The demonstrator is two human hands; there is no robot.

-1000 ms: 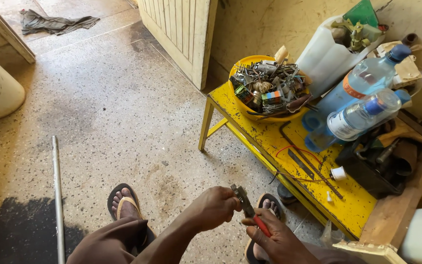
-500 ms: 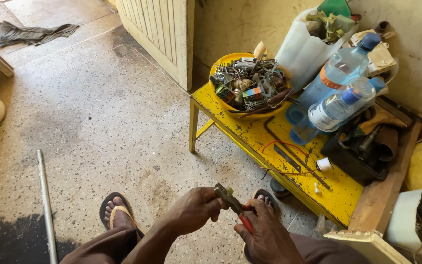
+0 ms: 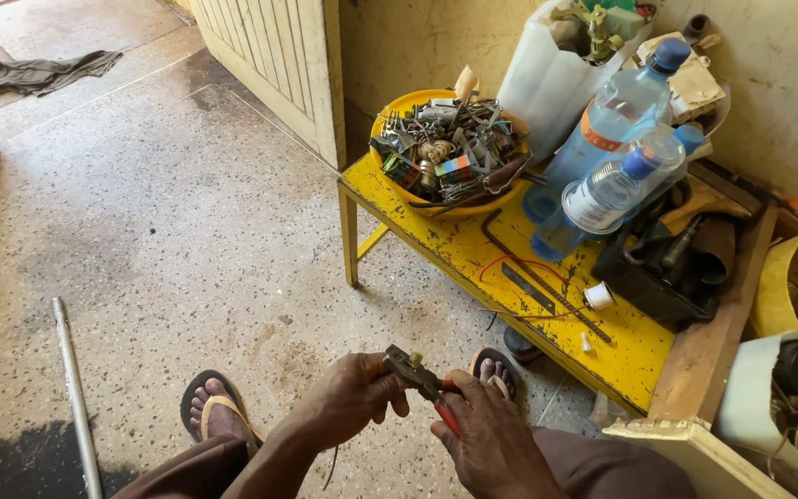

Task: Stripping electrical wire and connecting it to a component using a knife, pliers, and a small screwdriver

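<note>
- Low over the floor, between the knees: both hands meet on pliers [image 3: 422,377] with red handles.
- Right hand [image 3: 484,434]: grip closed round the handles.
- Left hand [image 3: 351,397]: fingers pinched shut at the plier jaws, steadying a small brass-coloured part [image 3: 415,359] there.
- Step judged: clamping or turning the part; next calls for firm squeeze, steady left hand.
- Yellow bench [image 3: 473,254] stands just ahead.

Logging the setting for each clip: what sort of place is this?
Probably a small informal repair workshop, at floor level by a doorway. A worn yellow bench carries a yellow bowl of metal scrap parts, plastic bottles and loose tools, and both hands work red-handled pliers over a bare terrazzo floor.
</note>
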